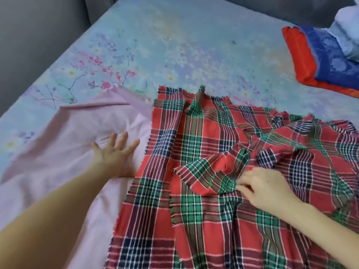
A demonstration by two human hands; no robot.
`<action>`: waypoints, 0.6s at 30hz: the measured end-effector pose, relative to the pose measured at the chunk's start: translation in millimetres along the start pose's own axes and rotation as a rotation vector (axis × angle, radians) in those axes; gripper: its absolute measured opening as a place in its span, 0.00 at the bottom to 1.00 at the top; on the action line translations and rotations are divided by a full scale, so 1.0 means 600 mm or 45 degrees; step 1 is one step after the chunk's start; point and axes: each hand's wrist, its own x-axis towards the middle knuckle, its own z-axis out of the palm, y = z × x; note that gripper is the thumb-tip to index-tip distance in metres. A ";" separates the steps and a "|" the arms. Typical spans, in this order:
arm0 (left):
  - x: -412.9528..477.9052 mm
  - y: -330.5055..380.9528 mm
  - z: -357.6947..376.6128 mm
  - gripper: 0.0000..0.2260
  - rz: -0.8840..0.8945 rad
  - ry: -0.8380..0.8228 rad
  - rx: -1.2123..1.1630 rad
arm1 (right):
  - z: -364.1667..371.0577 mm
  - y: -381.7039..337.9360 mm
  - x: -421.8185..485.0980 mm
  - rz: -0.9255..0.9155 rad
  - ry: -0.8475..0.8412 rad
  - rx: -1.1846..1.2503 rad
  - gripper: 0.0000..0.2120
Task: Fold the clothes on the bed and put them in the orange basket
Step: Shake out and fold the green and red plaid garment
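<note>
A red, green and navy plaid cloth (204, 220) with frayed edges lies rumpled across the near right of the bed. My right hand (266, 189) pinches a folded-over corner of it near the middle. To its left a pale pink cloth (58, 152) is spread out, partly under the plaid. My left hand (114, 154) lies flat on the pink cloth with its fingers spread, just beside the plaid's left edge. The orange basket is out of view.
The bed sheet (155, 45) is light blue with a floral print. A folded stack of red, blue and light blue fabric (320, 61) sits at the far right. A dark grey surface (38, 26) borders the bed at the upper left.
</note>
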 end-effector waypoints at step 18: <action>0.006 -0.014 0.007 0.46 0.134 0.130 0.207 | -0.058 0.038 0.168 0.098 0.295 -0.080 0.05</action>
